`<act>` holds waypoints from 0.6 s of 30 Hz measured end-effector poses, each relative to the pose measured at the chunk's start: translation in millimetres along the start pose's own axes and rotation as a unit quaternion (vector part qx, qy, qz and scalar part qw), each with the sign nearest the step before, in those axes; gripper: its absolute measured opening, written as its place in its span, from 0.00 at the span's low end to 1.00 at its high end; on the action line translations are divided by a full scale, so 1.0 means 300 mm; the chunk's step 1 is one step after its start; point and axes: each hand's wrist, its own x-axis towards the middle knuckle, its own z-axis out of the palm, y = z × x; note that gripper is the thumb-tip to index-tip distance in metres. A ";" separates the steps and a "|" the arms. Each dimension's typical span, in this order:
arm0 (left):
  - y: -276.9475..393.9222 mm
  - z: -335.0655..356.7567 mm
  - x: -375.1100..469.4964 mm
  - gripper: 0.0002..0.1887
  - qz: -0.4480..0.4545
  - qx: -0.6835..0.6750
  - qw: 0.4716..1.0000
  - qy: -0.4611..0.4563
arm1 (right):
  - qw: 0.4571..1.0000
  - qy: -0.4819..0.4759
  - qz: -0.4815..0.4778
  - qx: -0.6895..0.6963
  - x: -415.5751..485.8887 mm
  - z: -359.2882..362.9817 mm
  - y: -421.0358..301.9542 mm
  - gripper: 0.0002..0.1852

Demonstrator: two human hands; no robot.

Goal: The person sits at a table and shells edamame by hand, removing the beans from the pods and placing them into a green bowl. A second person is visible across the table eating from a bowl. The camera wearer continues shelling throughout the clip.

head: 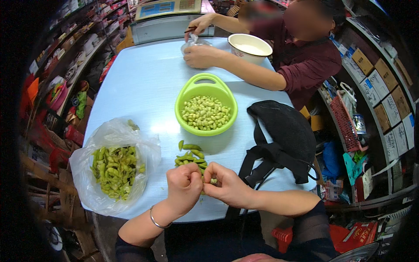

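My left hand [185,183], with a metal bangle on its wrist, is curled with the thumb pressed against the index finger; what it holds is hidden. Touching it at the fingertips, my right hand [227,186] has thumb and forefinger pinched, and a pale green bean [213,181] shows inside its curled fingers. Just beyond both hands, partly covered by them, lies a small pile of green soybean pods [191,157]. Farther up the table, a lime-green plastic basin [206,132] with a handle hole contains many shelled beans [206,113]. An open clear plastic bag [83,170] full of pods [114,172] sits to the left.
A black bag with straps [281,127] lies right on the pale blue table [131,85]. Across it, another person's hands [200,55] handle a plastic bag [194,42] and dark red sticks, beside a white enamel basin [250,54]. Stocked shelves [376,85] flank both sides.
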 end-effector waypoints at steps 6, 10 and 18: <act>0.004 0.007 0.003 0.09 -0.031 -0.034 0.999 0.011 | 0.999 -0.006 0.001 0.045 0.001 0.006 -0.004 0.10; -0.004 0.009 -0.002 0.09 -0.028 -0.044 0.999 0.011 | 1.000 -0.008 -0.018 0.023 0.006 0.006 0.007 0.11; -0.013 0.017 -0.007 0.09 -0.012 -0.094 0.995 0.027 | 0.998 -0.007 -0.065 -0.011 0.012 -0.007 0.002 0.11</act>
